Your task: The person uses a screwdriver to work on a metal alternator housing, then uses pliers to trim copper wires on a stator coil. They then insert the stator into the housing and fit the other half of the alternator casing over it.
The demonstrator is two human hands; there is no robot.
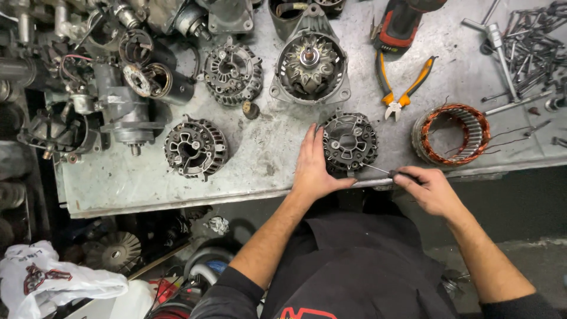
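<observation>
The black alternator housing [349, 142] sits just right of the centre of the frame, close to the near edge of the grey metal counter [266, 147]. Your left hand [313, 168] lies flat on the counter against its left side, fingers stretched out and touching the rim; the grip is open, closed around nothing. Your right hand [428, 189], at the lower right of the housing and over the counter's edge, has its grip closed on the dark handle of a thin screwdriver [381, 171], whose shaft slants up and left with its tip at the lower right rim of the housing.

To the right of the housing, near it but apart, lies a stator ring with copper windings [452, 134], thin wires trailing off it. Above that, toward the upper right, orange-handled pliers [404, 88] lie with their handles spread, and just beside them at the top edge is a red and black power drill [401, 20]. A heap of dark bolts and bars [531, 47] fills the upper right corner.

Directly above the housing stands a silver alternator shell with its rotor showing [310, 65]. Left of it is another round finned alternator cover [232, 72], and a further black one [195, 147] lies left of centre. The upper left is crowded with starter motors and loose parts [118, 88]. A white plastic bag [53, 280] lies below the counter, lower left.
</observation>
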